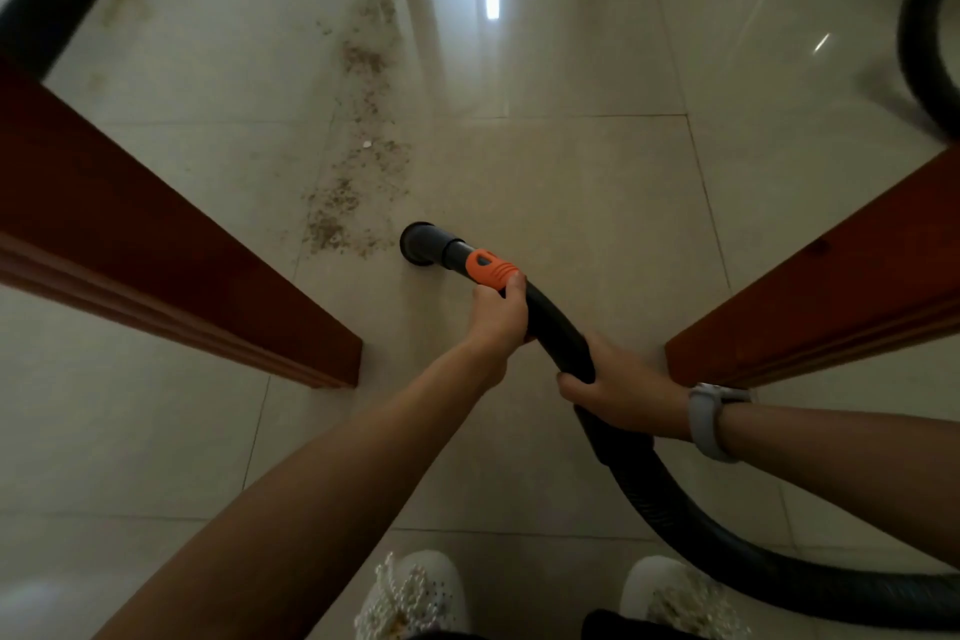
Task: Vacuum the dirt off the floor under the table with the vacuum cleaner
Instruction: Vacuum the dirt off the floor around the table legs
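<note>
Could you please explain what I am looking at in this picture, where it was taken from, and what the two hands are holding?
The single picture comes from a camera worn on a person's head, looking down at their own arms. The left hand grips the vacuum hose just behind its orange collar; the right hand, with a wristband, holds the hose further back. The round black nozzle sits at the tiled floor, beside a trail of dirt running away from the person. The reddish wooden pieces are table legs. White shoes show below.
</note>
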A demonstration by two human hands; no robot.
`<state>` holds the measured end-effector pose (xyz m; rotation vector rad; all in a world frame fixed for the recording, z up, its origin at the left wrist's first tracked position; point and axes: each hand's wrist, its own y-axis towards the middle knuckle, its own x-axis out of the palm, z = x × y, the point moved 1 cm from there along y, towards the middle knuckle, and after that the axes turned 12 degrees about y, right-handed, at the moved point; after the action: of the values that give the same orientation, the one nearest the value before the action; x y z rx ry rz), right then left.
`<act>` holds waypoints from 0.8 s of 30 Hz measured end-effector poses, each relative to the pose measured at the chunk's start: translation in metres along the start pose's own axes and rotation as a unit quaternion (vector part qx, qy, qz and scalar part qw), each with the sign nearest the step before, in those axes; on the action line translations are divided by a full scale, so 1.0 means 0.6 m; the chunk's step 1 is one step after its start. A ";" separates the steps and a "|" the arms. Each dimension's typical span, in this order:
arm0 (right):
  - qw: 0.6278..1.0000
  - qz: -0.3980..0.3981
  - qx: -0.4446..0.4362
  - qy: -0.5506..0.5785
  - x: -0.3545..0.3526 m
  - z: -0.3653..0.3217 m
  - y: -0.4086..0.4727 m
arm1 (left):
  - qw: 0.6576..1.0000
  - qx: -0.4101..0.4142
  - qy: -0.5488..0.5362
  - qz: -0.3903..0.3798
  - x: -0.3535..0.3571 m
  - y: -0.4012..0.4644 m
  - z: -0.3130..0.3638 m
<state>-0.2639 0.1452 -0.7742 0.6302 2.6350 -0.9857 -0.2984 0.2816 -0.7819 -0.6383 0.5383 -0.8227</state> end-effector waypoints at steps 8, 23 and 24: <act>1.000 -0.024 -0.015 -0.010 0.029 -0.035 0.050 | 0.999 0.004 -0.023 0.040 -0.054 0.020 0.001; 0.998 -0.061 -0.035 0.001 0.045 -0.059 0.077 | 0.996 -0.003 -0.030 0.081 -0.084 0.029 0.004; 0.997 -0.066 -0.039 -0.002 0.047 -0.067 0.082 | 0.996 -0.004 -0.028 0.088 -0.088 0.034 0.007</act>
<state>-0.2680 0.2140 -0.7829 0.4421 2.7248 -0.9134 -0.3152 0.3357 -0.7833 -0.6109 0.5379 -0.6358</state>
